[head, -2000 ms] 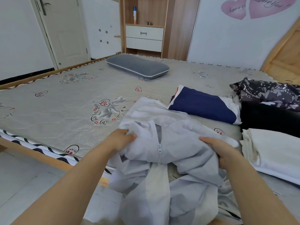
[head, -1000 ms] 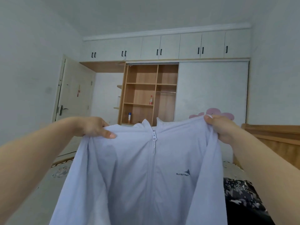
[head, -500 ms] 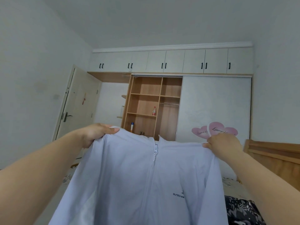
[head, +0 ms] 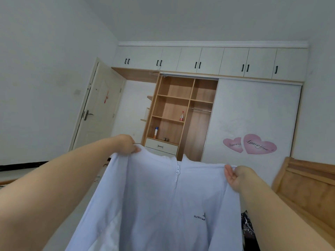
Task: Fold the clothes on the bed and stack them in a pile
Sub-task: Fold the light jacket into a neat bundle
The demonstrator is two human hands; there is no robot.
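Note:
A pale lilac zip-front jacket hangs spread out in front of me, zipper closed, with a small dark logo on its chest. My left hand pinches its left shoulder at the top. My right hand grips the right shoulder, a bit lower than the left. The jacket's lower part runs out of the bottom of the view. The bed and the other clothes are mostly hidden behind the jacket; only a scrap of black-and-white patterned cloth shows at the lower right.
Ahead stands a wardrobe with open wooden shelves holding bottles, white upper cabinets and a sliding door with pink heart stickers. A white room door is at the left. A wooden headboard rises at the right.
Two seconds ago the jacket lay bunched on the bed under my hands. I lifted it by the shoulders and spread it; since half a second ago my right hand has dropped a little.

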